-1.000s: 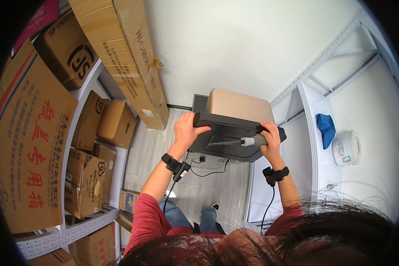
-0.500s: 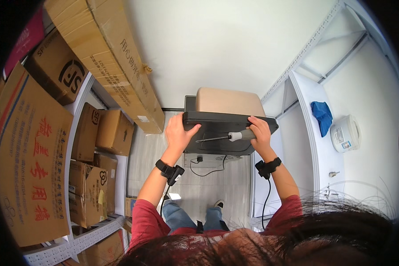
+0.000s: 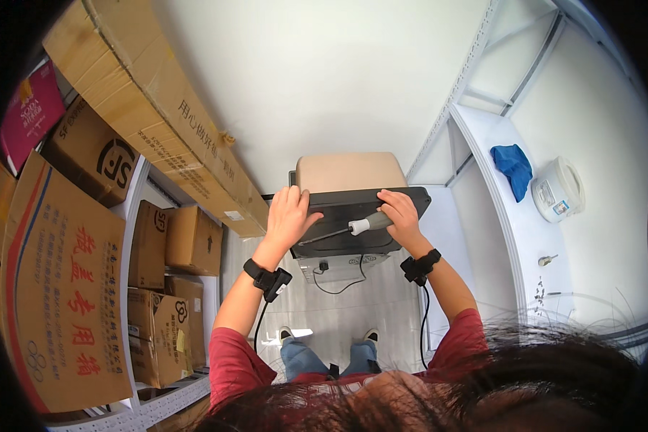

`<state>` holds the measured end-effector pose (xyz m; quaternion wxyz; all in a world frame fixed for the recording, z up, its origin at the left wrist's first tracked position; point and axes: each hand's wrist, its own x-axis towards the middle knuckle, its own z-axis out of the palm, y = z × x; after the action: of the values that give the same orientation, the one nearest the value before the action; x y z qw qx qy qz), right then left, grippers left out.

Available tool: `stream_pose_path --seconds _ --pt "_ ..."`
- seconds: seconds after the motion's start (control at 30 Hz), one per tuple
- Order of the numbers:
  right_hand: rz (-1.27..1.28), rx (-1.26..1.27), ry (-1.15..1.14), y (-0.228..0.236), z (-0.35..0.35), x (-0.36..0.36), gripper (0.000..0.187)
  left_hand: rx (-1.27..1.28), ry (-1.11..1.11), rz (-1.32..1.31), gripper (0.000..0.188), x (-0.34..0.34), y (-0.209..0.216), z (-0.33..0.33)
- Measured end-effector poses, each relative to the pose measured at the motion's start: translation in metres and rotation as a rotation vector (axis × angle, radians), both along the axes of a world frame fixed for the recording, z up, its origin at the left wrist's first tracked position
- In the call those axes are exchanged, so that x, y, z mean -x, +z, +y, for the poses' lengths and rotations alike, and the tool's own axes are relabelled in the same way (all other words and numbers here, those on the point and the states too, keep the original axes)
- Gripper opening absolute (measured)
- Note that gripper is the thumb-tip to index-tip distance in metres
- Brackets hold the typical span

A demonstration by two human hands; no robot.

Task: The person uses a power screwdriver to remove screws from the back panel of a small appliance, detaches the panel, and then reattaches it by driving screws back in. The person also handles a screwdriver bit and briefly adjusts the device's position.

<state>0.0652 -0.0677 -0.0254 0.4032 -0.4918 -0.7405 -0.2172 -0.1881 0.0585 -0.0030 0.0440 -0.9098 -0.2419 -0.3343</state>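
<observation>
A black panel (image 3: 338,210) with rounded corners stands tilted on a box-shaped appliance (image 3: 347,268) in front of me. My left hand (image 3: 288,219) grips its upper left edge, fingers over the top and thumb down the near face. At the upper right edge is my right hand (image 3: 403,219), fingers curled over the rim. A screwdriver (image 3: 367,225) with a grey handle is held in that hand, its shaft slanting down left across the panel. Behind the panel shows a beige rounded block (image 3: 351,171). A black cord (image 3: 342,291) hangs below.
On the left, shelves hold several cardboard boxes (image 3: 192,241), and a long upright carton (image 3: 173,108) leans by the wall. The white shelf at right carries a blue cloth (image 3: 513,171) and a white bucket (image 3: 559,191). A small metal piece (image 3: 547,260) lies nearer me.
The view has shifted, so the panel and both hands sit slightly further left and lower. My feet appear further apart. Both hands keep their hold, and the screwdriver stays in the right one.
</observation>
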Motion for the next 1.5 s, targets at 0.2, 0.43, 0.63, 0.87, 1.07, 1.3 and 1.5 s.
stream_pose_path --seconds 0.2,0.43,0.63,0.87,1.07,1.3,1.5 --pt "-0.008 0.066 -0.029 0.006 -0.003 -0.001 0.026 -0.053 -0.018 -0.037 0.053 0.000 -0.010 0.001" --pt "0.077 0.004 -0.199 0.001 -0.018 -0.017 0.023 -0.103 0.000 -0.027 0.055 0.000 -0.010 -0.002" --pt "0.041 0.020 -0.197 0.002 -0.028 -0.026 0.026 -0.150 0.025 -0.039 0.057 0.002 -0.015 -0.003" --pt "0.015 0.108 -0.123 0.007 -0.037 -0.029 0.035 -0.183 0.015 -0.066 0.060 0.008 -0.019 -0.010" --pt "0.019 0.146 -0.111 0.011 -0.046 -0.026 0.025 -0.210 0.033 -0.048 0.057 0.012 -0.022 -0.018" --pt "0.005 0.163 -0.088 0.016 -0.054 -0.020 0.039 -0.202 -0.059 -0.122 0.044 0.009 -0.022 -0.029" --pt "0.035 0.216 -0.069 0.020 -0.059 -0.014 0.041 -0.185 -0.067 -0.171 0.035 0.005 -0.020 -0.030"
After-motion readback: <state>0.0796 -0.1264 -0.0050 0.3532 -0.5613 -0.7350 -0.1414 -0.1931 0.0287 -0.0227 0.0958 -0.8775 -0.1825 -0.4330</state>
